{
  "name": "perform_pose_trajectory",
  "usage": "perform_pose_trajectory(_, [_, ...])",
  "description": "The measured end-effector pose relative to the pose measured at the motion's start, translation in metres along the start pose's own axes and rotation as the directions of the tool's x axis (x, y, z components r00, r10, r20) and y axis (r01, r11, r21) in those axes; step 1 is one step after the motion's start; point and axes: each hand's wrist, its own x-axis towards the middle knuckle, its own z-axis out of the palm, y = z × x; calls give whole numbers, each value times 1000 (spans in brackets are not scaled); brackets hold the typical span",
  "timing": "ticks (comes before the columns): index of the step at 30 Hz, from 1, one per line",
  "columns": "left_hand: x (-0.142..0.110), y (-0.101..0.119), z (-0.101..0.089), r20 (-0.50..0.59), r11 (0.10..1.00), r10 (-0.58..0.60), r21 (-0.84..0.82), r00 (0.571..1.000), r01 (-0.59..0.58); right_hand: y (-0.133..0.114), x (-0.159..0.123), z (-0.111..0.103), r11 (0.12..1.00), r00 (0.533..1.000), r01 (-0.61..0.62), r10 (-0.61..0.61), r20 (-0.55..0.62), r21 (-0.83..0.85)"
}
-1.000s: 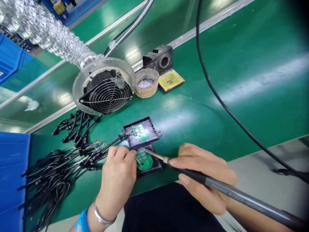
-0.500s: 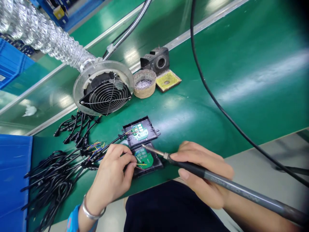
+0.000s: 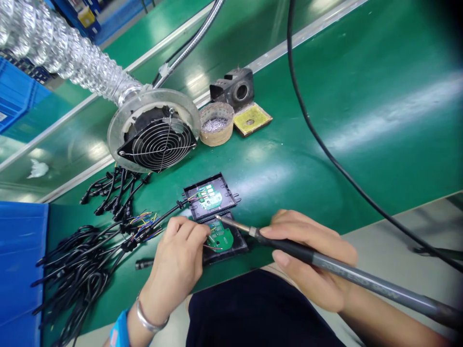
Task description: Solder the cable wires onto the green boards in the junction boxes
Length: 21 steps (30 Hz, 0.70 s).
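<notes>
My right hand (image 3: 313, 255) is closed around a soldering iron (image 3: 347, 271), its metal tip pointing left over the seam between two black plastic trays. In the lower tray (image 3: 238, 246) lies a green circuit board (image 3: 226, 239). My left hand (image 3: 178, 258) is pinched at this board's left edge, with thin wires at the fingertips; the fingers hide most of them. A black connector (image 3: 144, 263) sticks out from under that hand on the left. Just behind, the upper tray (image 3: 228, 192) holds another green board (image 3: 212, 199) with a cable's coloured wires on it.
A fume fan (image 3: 162, 147) on a foil duct (image 3: 83, 62) hangs at upper left. Behind stand a tub of metal shavings (image 3: 216, 132), a yellow sponge (image 3: 252, 119) and an iron holder (image 3: 237, 89). Black cables (image 3: 83, 270) lie left, near a blue bin (image 3: 21, 270). The iron's cord (image 3: 325, 149) crosses the right.
My left hand has shifted slightly right and turned, and the black connector now shows beside it. The lower tray and board moved slightly right. The soldering iron moved a little right.
</notes>
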Motion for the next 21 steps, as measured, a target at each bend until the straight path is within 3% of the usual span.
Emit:
perform_pose_trajectory(4, [2,-2,3,-15,997,56,54,998,-55,-3,1,-4,999,999,-33,33,31,-12])
perform_pose_trajectory(9, [2,-1,5,-91,992,43,122,995,-32,-5,1,-4,997,993,-78,79,90,-17])
perform_pose_trajectory(12, [2,1,6,-85,985,46,170,995,-31,-3,-1,-1,994,990,-112,113,82,-15])
perform_pose_trajectory(21, [3,7,1,-24,955,82,289,996,-72,2,-4,0,998,990,-61,60,126,2])
